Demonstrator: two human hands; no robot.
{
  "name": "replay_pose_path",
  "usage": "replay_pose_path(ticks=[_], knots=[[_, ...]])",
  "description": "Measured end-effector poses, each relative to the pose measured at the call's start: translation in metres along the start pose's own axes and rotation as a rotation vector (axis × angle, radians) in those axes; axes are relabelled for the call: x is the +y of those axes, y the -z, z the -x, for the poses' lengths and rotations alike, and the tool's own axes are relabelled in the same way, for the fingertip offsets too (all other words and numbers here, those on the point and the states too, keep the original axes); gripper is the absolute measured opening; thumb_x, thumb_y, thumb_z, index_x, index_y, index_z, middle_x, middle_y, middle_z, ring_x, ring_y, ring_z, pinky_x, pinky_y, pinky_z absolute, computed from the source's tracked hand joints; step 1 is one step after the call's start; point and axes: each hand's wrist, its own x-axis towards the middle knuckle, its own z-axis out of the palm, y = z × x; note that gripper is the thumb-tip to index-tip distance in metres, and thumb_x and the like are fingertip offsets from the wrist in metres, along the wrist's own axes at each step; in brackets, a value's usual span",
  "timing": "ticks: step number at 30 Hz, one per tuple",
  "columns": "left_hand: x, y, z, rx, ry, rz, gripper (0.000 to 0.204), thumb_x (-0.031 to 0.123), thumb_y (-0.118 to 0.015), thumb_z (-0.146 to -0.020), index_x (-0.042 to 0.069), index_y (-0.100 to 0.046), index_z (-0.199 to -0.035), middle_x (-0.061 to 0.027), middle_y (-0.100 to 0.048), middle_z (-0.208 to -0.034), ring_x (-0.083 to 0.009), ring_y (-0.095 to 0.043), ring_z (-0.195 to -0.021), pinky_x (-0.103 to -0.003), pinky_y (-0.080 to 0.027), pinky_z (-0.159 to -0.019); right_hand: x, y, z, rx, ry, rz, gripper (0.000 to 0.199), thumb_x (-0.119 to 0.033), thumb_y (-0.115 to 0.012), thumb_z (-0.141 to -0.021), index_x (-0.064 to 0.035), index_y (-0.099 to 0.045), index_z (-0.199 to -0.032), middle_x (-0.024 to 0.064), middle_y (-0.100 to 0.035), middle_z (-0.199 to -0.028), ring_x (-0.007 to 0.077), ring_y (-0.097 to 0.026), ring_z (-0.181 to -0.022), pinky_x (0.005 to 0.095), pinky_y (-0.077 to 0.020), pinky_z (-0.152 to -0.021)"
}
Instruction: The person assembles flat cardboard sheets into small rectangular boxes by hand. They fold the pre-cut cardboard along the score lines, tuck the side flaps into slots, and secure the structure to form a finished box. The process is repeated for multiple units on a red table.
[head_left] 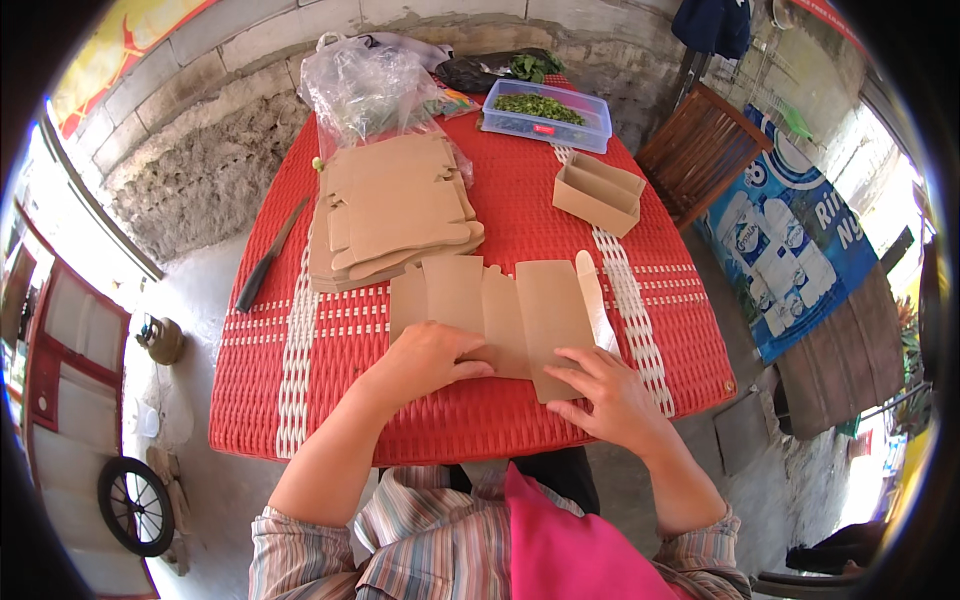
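2 hands press 1 flat brown cardboard box blank [500,310] onto the red woven table [500,420]: left hand [425,362] palm-down on its near edge, right hand [605,395] open, fingers spread on its right panel. Stacked blanks [395,210] lie beyond.

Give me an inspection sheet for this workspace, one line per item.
Surface: red woven table with white stripes.
Job's things: flat cardboard box blank under both hands; stack of blanks; one folded box.
Clutter: knife, plastic bag, lidded container of chopped greens.
Grippers: left hand and right hand press the blank flat.
Cables: nothing seen.
Surroundings: stone wall, wooden chair, wheel.
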Motion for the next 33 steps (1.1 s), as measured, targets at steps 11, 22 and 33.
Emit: replay_pose_path(ticks=[11,22,33], knots=[[-0.001,0.042,0.008,-0.16,0.139,0.103,0.03,0.029,-0.081,-0.08,0.003,-0.067,-0.087,-0.014,-0.061,-0.07,-0.0321,-0.061,-0.075,-0.043,-0.047,-0.072,0.015,-0.017,0.001,0.042,0.277,0.11,0.036,-0.022,-0.077,-0.082,-0.0045,-0.07,-0.113,0.0077,-0.068,-0.114,0.0258,-0.065,-0.107,0.0398,-0.0518,-0.096],[0.043,-0.012,-0.004,0.189,-0.338,-0.247,0.024,0.029,-0.079,-0.081,0.01,-0.067,-0.09,-0.0039,-0.063,-0.086,-0.0231,-0.062,-0.086,-0.041,-0.042,-0.094,0.012,-0.017,-0.013,0.042,0.189,-0.069,0.012,-0.009,-0.072,-0.084,-0.0016,-0.068,-0.092,0.009,-0.066,-0.087,0.0274,-0.067,-0.085,0.0374,-0.0547,-0.071],[0.025,-0.034,-0.013,0.133,-0.197,-0.272,0.022,0.03,-0.072,-0.087,0.009,-0.067,-0.081,-0.0048,-0.062,-0.077,-0.0241,-0.062,-0.079,-0.039,-0.043,-0.086,0.019,-0.007,-0.025,-0.078,-0.243,-0.378,0.014,-0.011,-0.072,-0.086,-0.0066,-0.07,-0.099,0.0076,-0.066,-0.096,0.0271,-0.064,-0.088,0.0376,-0.0517,-0.081]])
